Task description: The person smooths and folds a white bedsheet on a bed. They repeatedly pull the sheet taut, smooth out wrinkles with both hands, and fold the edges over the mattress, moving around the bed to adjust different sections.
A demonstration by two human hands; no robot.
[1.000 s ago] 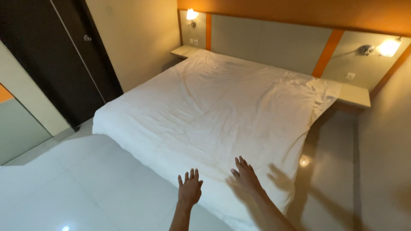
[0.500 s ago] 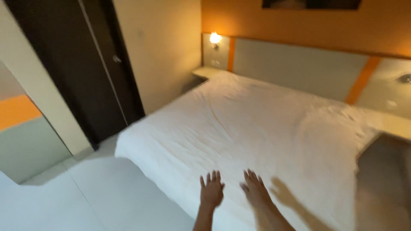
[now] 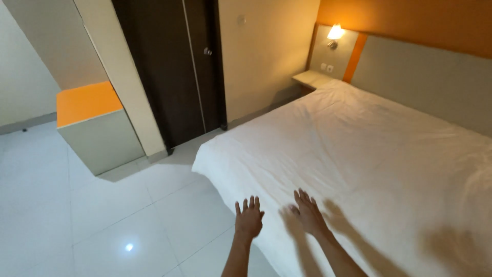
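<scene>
A wide bed covered by a smooth white cotton sheet (image 3: 369, 154) is seen filling the frame from 2 to 5 o'clock. At 6 o'clock, the left hand (image 3: 249, 219) and right hand (image 3: 309, 214) are held flat, fingers spread, nothing gripped, over the sheet's near edge. Smoothing seems under way; broad, even strokes outward are likely needed. A dark wooden door (image 3: 177, 66) is seen at 11 o'clock.

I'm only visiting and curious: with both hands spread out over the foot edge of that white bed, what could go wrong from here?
The left hand hangs at the very edge of the white sheet, over the glossy tiled floor; leaning further could mean a slip. The right hand lies flat on the sheet, so a push might rumple it. The room is dim, lit by one wall lamp, and the hands cast shadows that may hide wrinkles.
</scene>
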